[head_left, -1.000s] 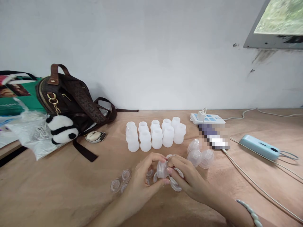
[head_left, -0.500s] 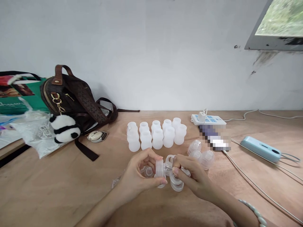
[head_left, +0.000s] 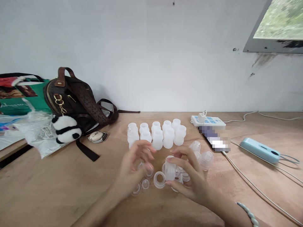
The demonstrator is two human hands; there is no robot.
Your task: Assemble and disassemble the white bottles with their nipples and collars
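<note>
My right hand point(head_left: 193, 173) pinches a translucent threaded bottle collar point(head_left: 170, 170) between thumb and fingers, with a clear nipple point(head_left: 178, 171) partly showing on its right side. Apart from it, my left hand point(head_left: 137, 160) hovers with fingers spread, holding nothing. Below the left hand lie several small clear nipples point(head_left: 145, 183). A loose ring collar point(head_left: 159, 180) rests on the table between the hands, and more collars lie partly hidden behind the right hand. Clear dome caps point(head_left: 207, 160) stand just beyond my right hand. Farther back, frosted white bottles point(head_left: 157, 139) stand in two rows.
At the left are a brown backpack point(head_left: 71, 97) with a panda charm point(head_left: 67, 130), a plastic bag point(head_left: 39, 129) and a watch point(head_left: 99, 136). At the right lie a power strip point(head_left: 215, 121), a phone point(head_left: 213, 138), a light-blue device point(head_left: 260, 150) and a white cable point(head_left: 251, 179).
My left hand has let go of the collar and moved up and left, fingers spreading. My right hand now holds the collar with its nipple. The camera view has shifted slightly.
</note>
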